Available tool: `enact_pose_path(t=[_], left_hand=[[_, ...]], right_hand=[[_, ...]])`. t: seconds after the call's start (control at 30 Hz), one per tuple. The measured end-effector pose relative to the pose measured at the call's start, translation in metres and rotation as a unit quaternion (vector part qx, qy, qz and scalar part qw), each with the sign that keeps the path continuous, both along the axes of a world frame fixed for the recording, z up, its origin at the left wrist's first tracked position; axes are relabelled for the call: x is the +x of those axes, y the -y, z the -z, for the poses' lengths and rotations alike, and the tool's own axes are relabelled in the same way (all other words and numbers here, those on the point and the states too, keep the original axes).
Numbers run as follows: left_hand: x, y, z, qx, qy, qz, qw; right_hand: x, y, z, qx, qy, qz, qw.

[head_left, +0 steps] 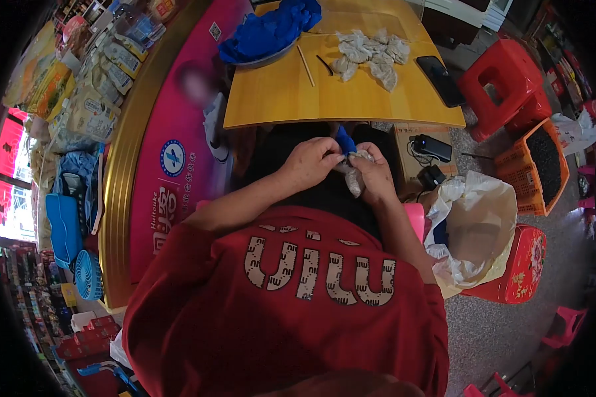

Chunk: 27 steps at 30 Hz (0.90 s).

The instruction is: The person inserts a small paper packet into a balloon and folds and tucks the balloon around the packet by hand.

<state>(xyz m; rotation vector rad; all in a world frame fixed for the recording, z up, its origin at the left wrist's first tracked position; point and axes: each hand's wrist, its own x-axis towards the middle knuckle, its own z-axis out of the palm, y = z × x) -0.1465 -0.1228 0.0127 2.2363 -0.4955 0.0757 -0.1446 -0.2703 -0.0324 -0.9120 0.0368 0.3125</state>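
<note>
My left hand (309, 162) and my right hand (372, 175) meet over my lap, just in front of the table edge. The right hand is closed on a small clear plastic bag (355, 183) with pale contents. A narrow blue piece (345, 140) stands up between the hands; its material cannot be made out. My left thumb and fingertips are pinched at the bag's top, at the base of the blue piece. On the table (265, 99), several similar small filled bags (371, 51) lie in a pile. A blue crumpled heap (268, 33) sits in a shallow dish.
A thin stick (306, 66) and a black phone (441, 81) lie on the table. Right of my legs stand a cardboard box (410, 155) with a black device, and a large bag-lined container (483, 225). Red stools (503, 86) and an orange crate (526, 178) are farther right. A pink counter (172, 126) borders the left.
</note>
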Motion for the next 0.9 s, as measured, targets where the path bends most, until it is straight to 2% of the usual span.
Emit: enact_pose_path(t=[0.03,0.1,0.13,0.2,0.27,0.33,0.37,0.6,0.7,0.77,0.83,0.9], left_hand=[[0.001,0.000,0.001,0.001,-0.002,0.001,1.000],[0.001,0.001,0.001,-0.045,-0.140,-0.007,0.989],[0.003,0.000,0.003,-0.043,-0.143,-0.006,0.989],[0.009,-0.003,0.011,-0.223,-0.312,-0.020,0.923],[0.016,-0.010,0.013,-0.246,-0.349,-0.001,0.904],[0.017,-0.013,0.006,-0.332,-0.446,-0.009,0.831],[0.019,-0.015,0.009,-0.341,-0.460,0.010,0.820],[0.014,-0.015,0.015,-0.377,-0.459,0.062,0.802],[0.011,-0.010,0.012,-0.363,-0.426,0.063,0.826],[0.010,-0.008,0.011,-0.335,-0.373,0.064,0.863],[0.007,-0.007,0.010,-0.321,-0.368,0.063,0.870],[0.006,-0.006,0.010,-0.308,-0.363,0.064,0.877]], right_hand=[[0.000,0.000,0.000,0.025,-0.016,0.005,1.000],[-0.001,0.001,0.001,0.052,-0.035,0.011,0.998],[0.000,0.002,0.003,0.070,-0.057,-0.004,0.996],[0.001,-0.001,-0.003,0.072,-0.111,0.002,0.991],[0.000,0.004,-0.013,0.086,-0.132,-0.029,0.987],[-0.001,0.005,-0.017,0.099,-0.149,-0.061,0.982],[-0.002,0.005,-0.018,0.090,-0.148,-0.070,0.982],[-0.003,0.001,-0.014,0.057,-0.130,-0.060,0.988],[-0.007,-0.003,-0.020,0.050,-0.092,-0.038,0.994],[-0.007,-0.004,-0.016,0.057,-0.084,-0.028,0.994],[-0.006,-0.006,-0.010,0.063,-0.078,-0.018,0.995],[-0.005,-0.005,-0.004,-0.018,-0.017,-0.003,1.000]])
